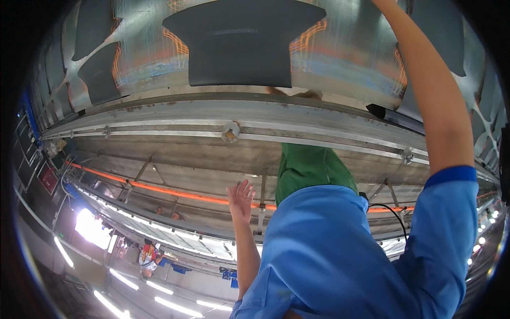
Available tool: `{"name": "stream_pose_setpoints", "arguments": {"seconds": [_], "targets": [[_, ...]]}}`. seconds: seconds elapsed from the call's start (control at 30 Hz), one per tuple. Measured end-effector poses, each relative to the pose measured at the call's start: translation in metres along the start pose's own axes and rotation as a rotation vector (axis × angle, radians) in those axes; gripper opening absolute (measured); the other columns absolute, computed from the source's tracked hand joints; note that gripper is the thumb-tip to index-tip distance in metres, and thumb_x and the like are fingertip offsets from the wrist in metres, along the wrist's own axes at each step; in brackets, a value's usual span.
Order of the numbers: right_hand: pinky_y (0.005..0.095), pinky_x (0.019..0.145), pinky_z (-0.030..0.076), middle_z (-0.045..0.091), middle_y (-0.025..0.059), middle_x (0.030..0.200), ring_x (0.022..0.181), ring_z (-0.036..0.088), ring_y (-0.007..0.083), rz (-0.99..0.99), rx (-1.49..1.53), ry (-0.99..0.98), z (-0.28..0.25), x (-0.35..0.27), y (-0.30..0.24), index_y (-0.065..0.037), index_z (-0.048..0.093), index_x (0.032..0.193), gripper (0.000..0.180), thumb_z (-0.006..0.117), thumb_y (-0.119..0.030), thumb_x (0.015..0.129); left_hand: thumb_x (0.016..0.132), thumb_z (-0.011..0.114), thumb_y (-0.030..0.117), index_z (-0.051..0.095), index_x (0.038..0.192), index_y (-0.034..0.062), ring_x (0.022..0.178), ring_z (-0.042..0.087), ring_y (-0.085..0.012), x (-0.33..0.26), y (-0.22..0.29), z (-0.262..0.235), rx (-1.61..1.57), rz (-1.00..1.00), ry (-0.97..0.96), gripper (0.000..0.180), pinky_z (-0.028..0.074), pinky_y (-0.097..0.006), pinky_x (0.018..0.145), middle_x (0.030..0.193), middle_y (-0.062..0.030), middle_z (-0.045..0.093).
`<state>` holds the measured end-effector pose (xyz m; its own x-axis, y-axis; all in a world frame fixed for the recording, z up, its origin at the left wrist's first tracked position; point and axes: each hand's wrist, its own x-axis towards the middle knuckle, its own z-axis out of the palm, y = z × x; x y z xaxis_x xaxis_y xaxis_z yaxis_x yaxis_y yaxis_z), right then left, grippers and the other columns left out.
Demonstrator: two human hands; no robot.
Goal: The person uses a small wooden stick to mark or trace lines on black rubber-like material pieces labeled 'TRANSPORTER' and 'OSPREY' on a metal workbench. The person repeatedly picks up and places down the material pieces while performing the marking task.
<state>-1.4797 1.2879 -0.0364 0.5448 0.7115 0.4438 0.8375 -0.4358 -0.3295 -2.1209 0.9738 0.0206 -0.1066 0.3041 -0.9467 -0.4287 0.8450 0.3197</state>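
Note:
My left hand (pixel 240 198) is raised beside my body, palm showing and fingers apart, with nothing in it. My right arm (pixel 438 90) stretches up over the metal table (pixel 350 32) to the top edge of the view, where the hand itself is cut off. On the table lies a dark grey flat cut piece (pixel 239 45), wide at its far end and narrower toward me. Orange outlines run along its sides. Another dark grey piece (pixel 101 74) lies to its left, and part of one (pixel 438 32) shows behind my right arm.
A metal rail (pixel 175 114) with round fittings (pixel 230 132) runs along the table's near edge. A dark, pointed bar (pixel 396 117) sticks out near the rail at right. Behind me are an orange rail (pixel 175 190), long rows of lights and a distant person (pixel 150 258).

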Motion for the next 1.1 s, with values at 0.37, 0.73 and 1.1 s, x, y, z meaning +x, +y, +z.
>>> {"name": "stream_pose_setpoints", "arguments": {"seconds": [0.37, 0.73, 1.1], "targets": [[0.0441, 0.099, 0.044, 0.064, 0.019, 0.119, 0.116, 0.057, 0.0384, -0.006, -0.068, -0.068, -0.005, 0.002, 0.001, -0.005, 0.061, 0.119, 0.032, 0.047, -0.029, 0.104, 0.102, 0.05, 0.056, 0.062, 0.113, 0.0132, 0.108, 0.064, -0.0258, 0.036, 0.139, -0.117, 0.105, -0.029, 0.105, 0.046, 0.051, -0.044, 0.093, 0.126, -0.0131, 0.065], [0.0442, 0.099, 0.044, 0.063, 0.0208, 0.114, 0.113, 0.057, 0.0395, 0.043, -0.143, -0.09, -0.001, -0.001, -0.018, -0.002, 0.06, 0.116, 0.029, 0.047, -0.025, 0.105, 0.1, 0.051, 0.06, 0.057, 0.12, 0.0145, 0.109, 0.064, -0.0227, 0.067, 0.283, -0.06, 0.265, 0.008, 0.086, 0.05, 0.05, -0.041, 0.093, 0.127, -0.0108, 0.065], [0.0403, 0.088, 0.045, 0.059, 0.0167, 0.096, 0.095, 0.057, 0.0349, 0.145, -0.162, -0.141, -0.002, 0.003, -0.021, -0.003, 0.062, 0.112, 0.023, 0.051, -0.022, 0.103, 0.1, 0.05, 0.059, 0.057, 0.118, 0.0133, 0.106, 0.063, -0.0223, 0.08, 0.335, -0.04, 0.361, -0.047, 0.121, 0.049, 0.051, -0.041, 0.09, 0.122, -0.0108, 0.066]]}}
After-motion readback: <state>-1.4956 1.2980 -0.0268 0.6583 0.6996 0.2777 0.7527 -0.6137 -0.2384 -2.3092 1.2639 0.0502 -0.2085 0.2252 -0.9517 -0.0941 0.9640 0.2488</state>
